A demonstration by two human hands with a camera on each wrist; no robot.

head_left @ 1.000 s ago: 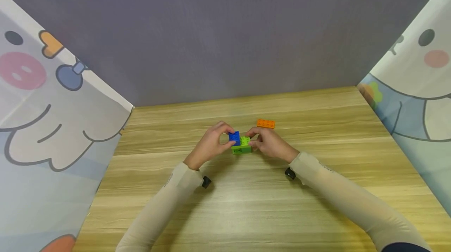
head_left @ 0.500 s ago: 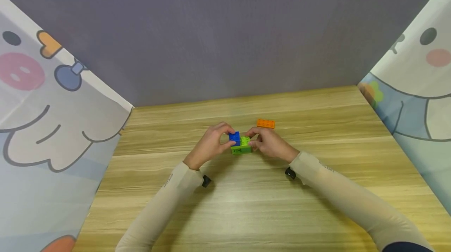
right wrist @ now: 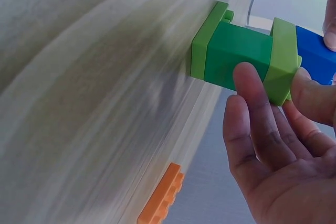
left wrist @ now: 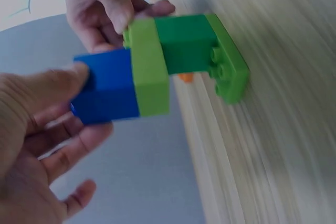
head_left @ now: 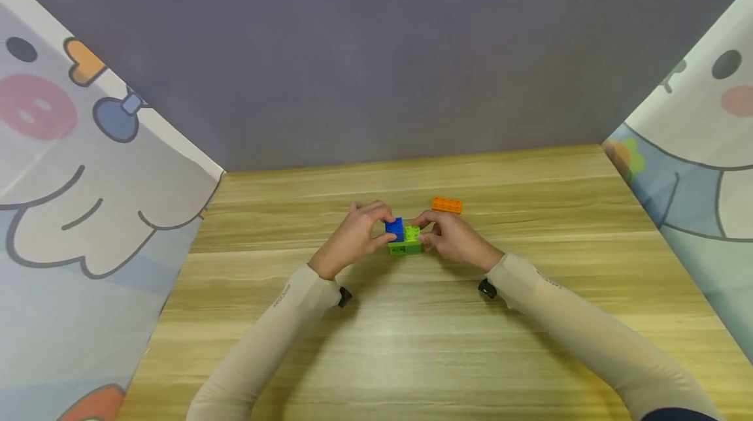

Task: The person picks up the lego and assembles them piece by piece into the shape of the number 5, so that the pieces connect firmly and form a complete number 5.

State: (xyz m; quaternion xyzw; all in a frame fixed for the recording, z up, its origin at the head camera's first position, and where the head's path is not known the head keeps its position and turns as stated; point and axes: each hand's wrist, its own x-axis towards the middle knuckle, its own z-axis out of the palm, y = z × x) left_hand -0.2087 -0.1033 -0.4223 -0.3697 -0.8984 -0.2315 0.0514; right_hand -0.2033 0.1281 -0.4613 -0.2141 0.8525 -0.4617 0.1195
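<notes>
Wooden tabletop (head_left: 412,349), arms (head_left: 267,333) angled inward, hands (head_left: 355,238) gripping brick stack (left wrist: 149,72)

Stack (head_left: 406,247) on tbl (head_left: 388,342), top brick (head_left: 397,229) at L end, loose brick (head_left: 447,205) behind to R, wall (head_left: 376,61) at rear.

The blue block (left wrist: 107,85), the dark green block (right wrist: 236,51) and the light green blocks (left wrist: 149,66) look like smooth plastic with a little shine. The orange block (head_left: 447,205) looks plastic too, bumpy on top. The table (head_left: 376,342) looks like smooth, streaky wood, a bit shiny. The sleeves (head_left: 265,342) look like cloth, and the grey wall (head_left: 376,55) is dull.
</notes>
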